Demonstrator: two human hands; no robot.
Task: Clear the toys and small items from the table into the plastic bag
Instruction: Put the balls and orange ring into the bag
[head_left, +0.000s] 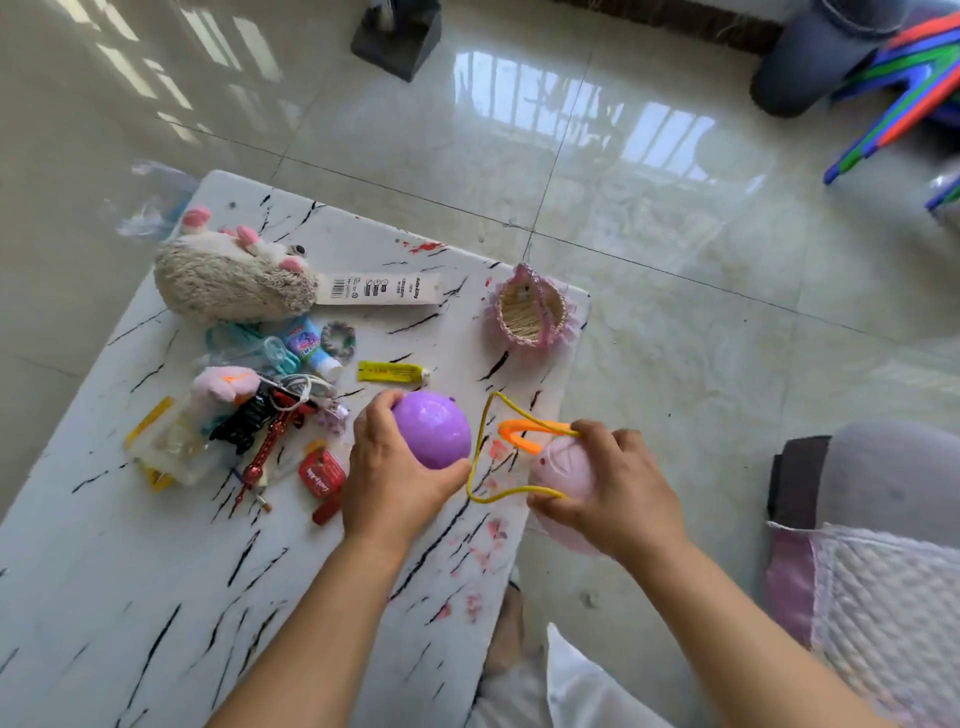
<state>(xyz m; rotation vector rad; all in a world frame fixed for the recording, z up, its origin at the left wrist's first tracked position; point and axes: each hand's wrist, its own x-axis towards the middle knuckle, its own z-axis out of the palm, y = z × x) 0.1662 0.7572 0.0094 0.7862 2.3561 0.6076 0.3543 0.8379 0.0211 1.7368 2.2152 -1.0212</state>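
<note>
Head view, looking down. At centre frame I am seeing the left hand (387, 467) curling its fingers round a purple ball (434, 428), which is sitting just above the worktop (156, 571) near its right edge. To the right of it, past that edge and over the floor (675, 260), the right hand (618, 488) is gripping a pale pink bag (563, 467) and pinching a yellow cord (480, 457) against it; the cord is looping left toward the ball, and an orange strip (519, 434) is lying across the bag's top.

The other items are lying on the worktop in the left half of the frame. A plush hedgehog (234, 275) is lying at upper left, with a long paper tag (379, 291) reaching right from it. A small woven basket (532, 309) with a pink frill is tipping on its side near the right corner. Between them, a hair tie (338, 339), a small blue tube (311, 348) and a yellow tube (392, 372) are lying well apart from the basket. Below the hedgehog, a heap is holding a pink plush (223, 387), a black clip (249, 421) and a red packet (322, 473), the packet just beside the left hand.

I cannot tell whether the ball is touching the worktop.
</note>
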